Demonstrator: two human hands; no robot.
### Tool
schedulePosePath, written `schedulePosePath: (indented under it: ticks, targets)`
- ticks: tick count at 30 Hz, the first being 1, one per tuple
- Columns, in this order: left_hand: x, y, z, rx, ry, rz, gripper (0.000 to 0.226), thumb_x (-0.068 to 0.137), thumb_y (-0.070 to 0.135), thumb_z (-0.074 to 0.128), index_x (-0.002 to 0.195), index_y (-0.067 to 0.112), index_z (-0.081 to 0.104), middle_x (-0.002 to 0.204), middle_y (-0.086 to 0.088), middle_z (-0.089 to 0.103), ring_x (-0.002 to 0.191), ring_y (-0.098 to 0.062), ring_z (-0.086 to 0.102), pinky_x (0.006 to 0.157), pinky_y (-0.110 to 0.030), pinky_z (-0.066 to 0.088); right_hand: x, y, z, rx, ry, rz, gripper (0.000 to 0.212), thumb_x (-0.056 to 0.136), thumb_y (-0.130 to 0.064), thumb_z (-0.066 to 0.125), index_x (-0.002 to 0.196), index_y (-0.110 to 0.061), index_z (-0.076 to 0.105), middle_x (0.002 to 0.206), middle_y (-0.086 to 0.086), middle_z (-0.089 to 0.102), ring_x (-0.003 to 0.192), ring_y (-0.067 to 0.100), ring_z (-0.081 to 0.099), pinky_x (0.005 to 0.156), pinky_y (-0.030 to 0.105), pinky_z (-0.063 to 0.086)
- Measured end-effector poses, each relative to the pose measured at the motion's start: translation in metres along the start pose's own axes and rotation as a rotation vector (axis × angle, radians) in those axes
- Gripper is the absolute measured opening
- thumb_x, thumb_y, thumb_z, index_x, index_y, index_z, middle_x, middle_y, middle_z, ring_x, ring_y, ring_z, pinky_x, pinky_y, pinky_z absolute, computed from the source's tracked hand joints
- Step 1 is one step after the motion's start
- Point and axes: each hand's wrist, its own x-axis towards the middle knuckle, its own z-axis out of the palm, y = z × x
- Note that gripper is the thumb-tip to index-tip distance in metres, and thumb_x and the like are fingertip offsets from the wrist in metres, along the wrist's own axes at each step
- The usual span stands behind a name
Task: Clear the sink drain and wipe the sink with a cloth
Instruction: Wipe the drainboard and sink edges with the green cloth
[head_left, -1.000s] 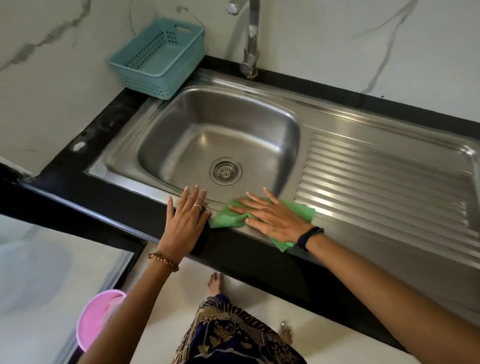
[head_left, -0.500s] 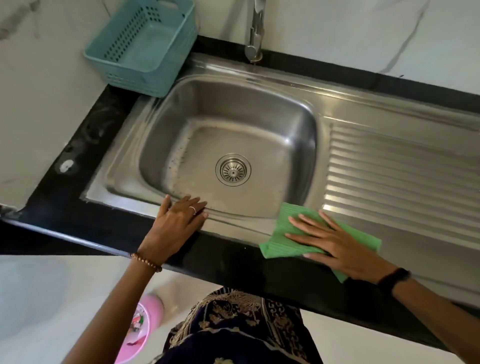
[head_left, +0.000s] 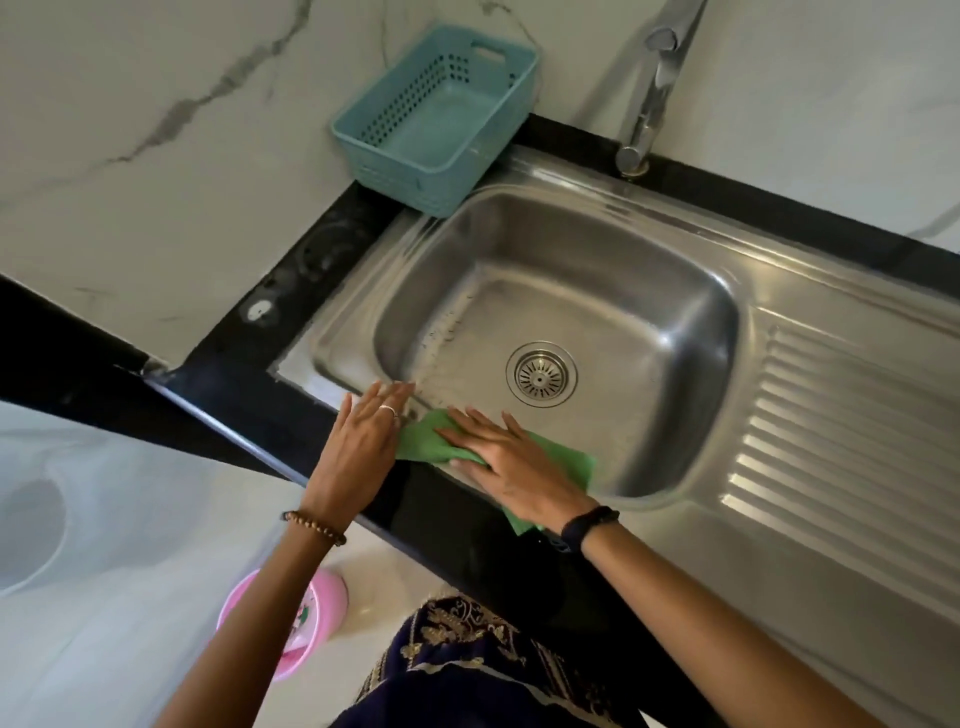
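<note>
The steel sink (head_left: 670, 312) has a round drain strainer (head_left: 541, 373) in the middle of its basin, with nothing lying on it. A green cloth (head_left: 423, 439) lies on the sink's near rim. My right hand (head_left: 511, 465) presses flat on the cloth with straight, spread fingers. Just left of it, my left hand (head_left: 363, 441) rests flat on the rim and the black counter edge, its fingertips at the basin's near left corner. The two hands nearly touch.
A teal plastic basket (head_left: 436, 119) stands at the sink's back left corner. The tap (head_left: 647, 98) rises behind the basin. A ribbed drainboard (head_left: 841, 441) runs to the right. A pink bucket (head_left: 283, 618) sits on the floor below the black counter (head_left: 249, 374).
My right hand has slid the cloth leftward along the near rim, from beside the drainboard back next to my left hand. My left hand stays on the rim. The camera view has shifted.
</note>
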Motion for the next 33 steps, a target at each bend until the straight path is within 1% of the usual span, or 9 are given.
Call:
schedulePosePath:
  ticks: [3, 6, 9, 12, 18, 22, 25, 30, 33]
  targets:
    - [0.013, -0.01, -0.01, 0.008, -0.001, -0.029, 0.042, 0.097, 0.013, 0.037, 0.139, 0.013, 0.038, 0.15, -0.01, 0.034, 0.144, -0.027, 0.016, 0.117, -0.047, 0.006, -0.019, 0.004, 0.0, 0.065, 0.012, 0.015, 0.048, 0.098, -0.036, 0.038, 0.144, -0.03, 0.027, 0.156, -0.012, 0.013, 0.145, 0.006, 0.006, 0.12, 0.037, 0.001]
    - [0.022, -0.016, -0.016, -0.006, -0.023, -0.013, 0.042, 0.097, 0.019, 0.041, 0.139, 0.013, 0.039, 0.151, -0.01, 0.031, 0.145, -0.026, 0.011, 0.117, -0.047, 0.001, -0.069, 0.027, -0.002, 0.011, 0.028, 0.048, 0.05, 0.097, -0.037, 0.038, 0.142, -0.038, 0.015, 0.15, -0.022, 0.006, 0.141, -0.002, 0.0, 0.119, 0.031, 0.0]
    - [0.03, -0.021, -0.019, 0.013, -0.095, 0.025, 0.045, 0.096, 0.02, 0.042, 0.14, 0.013, 0.035, 0.154, -0.01, 0.025, 0.145, -0.024, 0.006, 0.117, -0.046, -0.004, -0.119, 0.051, -0.005, -0.105, 0.019, 0.093, 0.05, 0.097, -0.043, 0.032, 0.141, -0.047, 0.008, 0.153, -0.024, 0.002, 0.142, -0.006, -0.005, 0.12, 0.03, -0.006]
    - [0.034, -0.026, -0.02, 0.012, -0.123, 0.047, 0.044, 0.097, 0.021, 0.041, 0.14, 0.013, 0.036, 0.153, -0.009, 0.027, 0.145, -0.023, 0.008, 0.116, -0.043, -0.006, -0.131, 0.054, -0.005, -0.156, 0.009, 0.114, 0.05, 0.094, -0.049, 0.022, 0.142, -0.046, 0.008, 0.154, -0.022, 0.003, 0.143, -0.003, -0.002, 0.119, 0.031, -0.007]
    - [0.041, -0.05, -0.029, 0.061, -0.144, 0.177, 0.042, 0.098, 0.019, 0.038, 0.14, 0.014, 0.037, 0.153, -0.008, 0.028, 0.145, -0.023, 0.014, 0.116, -0.039, -0.007, -0.042, 0.011, 0.005, -0.07, 0.047, 0.105, 0.051, 0.098, -0.038, 0.036, 0.141, -0.04, 0.01, 0.15, -0.022, 0.005, 0.141, -0.003, 0.003, 0.12, 0.032, 0.002]
    - [0.059, -0.078, -0.046, 0.096, -0.07, 0.149, 0.045, 0.098, 0.017, 0.039, 0.142, 0.017, 0.033, 0.153, -0.006, 0.025, 0.145, -0.021, 0.015, 0.118, -0.037, 0.001, 0.064, -0.04, 0.012, -0.046, 0.068, 0.059, 0.048, 0.098, -0.035, 0.039, 0.144, -0.033, 0.027, 0.156, -0.012, 0.013, 0.144, 0.004, 0.01, 0.119, 0.037, 0.006]
    - [0.075, -0.102, -0.06, 0.098, -0.058, 0.16, 0.047, 0.097, 0.011, 0.037, 0.143, 0.016, 0.03, 0.154, -0.005, 0.024, 0.145, -0.021, 0.014, 0.118, -0.036, 0.004, 0.119, -0.071, 0.015, -0.1, 0.073, 0.044, 0.047, 0.098, -0.034, 0.039, 0.144, -0.03, 0.029, 0.158, -0.007, 0.014, 0.146, 0.012, 0.008, 0.12, 0.04, 0.007]
    - [0.098, -0.118, -0.07, 0.126, -0.085, 0.287, 0.053, 0.092, 0.003, 0.038, 0.143, 0.013, 0.027, 0.154, -0.006, 0.021, 0.145, -0.02, 0.012, 0.117, -0.032, 0.0, 0.094, -0.07, 0.017, -0.113, 0.094, 0.1, 0.049, 0.099, -0.038, 0.035, 0.145, -0.034, 0.021, 0.151, -0.02, 0.001, 0.142, 0.001, -0.004, 0.118, 0.028, -0.001]
    - [0.105, -0.12, -0.073, 0.073, -0.088, 0.326, 0.052, 0.092, 0.002, 0.041, 0.141, 0.012, 0.032, 0.151, -0.007, 0.031, 0.143, -0.02, 0.021, 0.117, -0.028, 0.003, 0.054, -0.06, 0.013, -0.008, 0.081, 0.187, 0.048, 0.097, -0.041, 0.035, 0.141, -0.043, 0.015, 0.149, -0.028, 0.003, 0.14, -0.007, 0.001, 0.12, 0.023, 0.003]
